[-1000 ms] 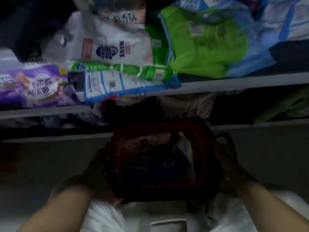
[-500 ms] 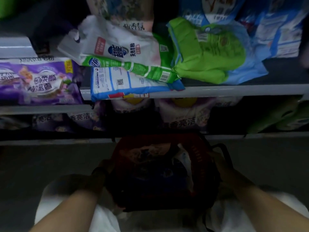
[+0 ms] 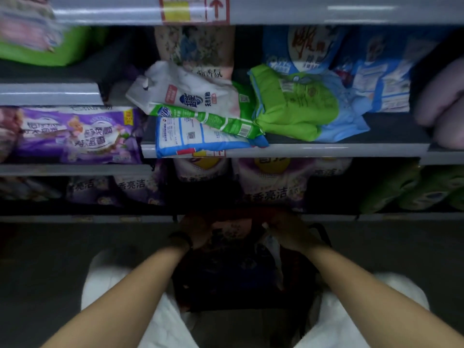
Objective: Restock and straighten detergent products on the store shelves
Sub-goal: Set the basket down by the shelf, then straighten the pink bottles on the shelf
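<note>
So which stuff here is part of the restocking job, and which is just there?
Job: red basket under left hand and right hand; toppled white-green bag, blue-white bag, green bag.
Just there: shelf price label, floor.

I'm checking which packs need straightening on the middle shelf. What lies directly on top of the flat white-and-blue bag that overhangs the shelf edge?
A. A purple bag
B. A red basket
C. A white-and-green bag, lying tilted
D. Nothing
C: the white-and-green bag lies slanted across the top of the white-and-blue bag, whose front end hangs over the shelf edge; the purple bag sits apart, on the shelf section to its left.
</note>
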`<state>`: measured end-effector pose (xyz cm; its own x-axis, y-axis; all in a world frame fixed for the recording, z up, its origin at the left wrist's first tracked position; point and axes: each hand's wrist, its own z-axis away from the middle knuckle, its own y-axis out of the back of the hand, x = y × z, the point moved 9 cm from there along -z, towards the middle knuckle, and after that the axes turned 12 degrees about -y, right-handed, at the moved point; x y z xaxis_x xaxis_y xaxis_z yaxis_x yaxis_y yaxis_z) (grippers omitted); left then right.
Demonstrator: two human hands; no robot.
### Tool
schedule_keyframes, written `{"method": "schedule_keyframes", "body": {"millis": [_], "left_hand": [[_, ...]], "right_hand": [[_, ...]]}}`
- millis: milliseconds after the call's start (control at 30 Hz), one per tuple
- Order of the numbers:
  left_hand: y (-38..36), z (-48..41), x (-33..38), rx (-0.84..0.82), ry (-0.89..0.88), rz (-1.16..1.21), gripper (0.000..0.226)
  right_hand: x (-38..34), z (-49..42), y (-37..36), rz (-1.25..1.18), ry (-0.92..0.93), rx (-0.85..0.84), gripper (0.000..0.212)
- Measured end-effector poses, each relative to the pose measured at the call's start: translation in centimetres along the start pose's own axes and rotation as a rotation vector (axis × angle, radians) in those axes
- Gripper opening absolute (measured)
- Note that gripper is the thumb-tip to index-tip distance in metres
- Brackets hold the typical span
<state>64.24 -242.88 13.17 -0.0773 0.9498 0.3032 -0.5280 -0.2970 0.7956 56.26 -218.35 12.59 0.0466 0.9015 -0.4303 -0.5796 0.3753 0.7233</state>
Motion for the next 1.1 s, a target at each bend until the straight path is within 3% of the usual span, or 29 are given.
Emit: {"method": "schedule_keyframes", "body": {"millis": [133,233,367,433,567,867,1100], "left_hand": [[5.4,2.6,2.3,0.225,-0.077,0.040,0.048],[9.2,6.4,5.9,0.296,-0.129,0.021,0.043],[14.1,12.0,9.1,0.440,-0.190,0.036,0.040],[16.6,14.6,9.6,0.520,-0.160,0.062,0.032],[22.3,19.2,10.6,0.668,-0.115,0.026,0.030],[34.6,26.0,10.9,0.873,-0.089,-0.008,0.022],[44.0,25.7,8.9,0.948,-0.080,-0.027,0.022]], "right_hand": [[-7.6,5.1,3.9,0.088,0.186,0.121,0.020],[-12.0,9.5,6.5,0.143,0.263,0.192,0.030],[-17.0,15.3,10.8,0.075,0.460,0.328,0.006],[-18.8,17.8,12.9,0.092,0.471,0.368,0.009],[-21.8,21.6,17.8,0.106,0.476,0.435,0.035],[-30.0,26.2,28.7,0.090,0.622,0.508,0.025],[-36.0,25.2,34.0,0.132,0.599,0.604,0.028]]}}
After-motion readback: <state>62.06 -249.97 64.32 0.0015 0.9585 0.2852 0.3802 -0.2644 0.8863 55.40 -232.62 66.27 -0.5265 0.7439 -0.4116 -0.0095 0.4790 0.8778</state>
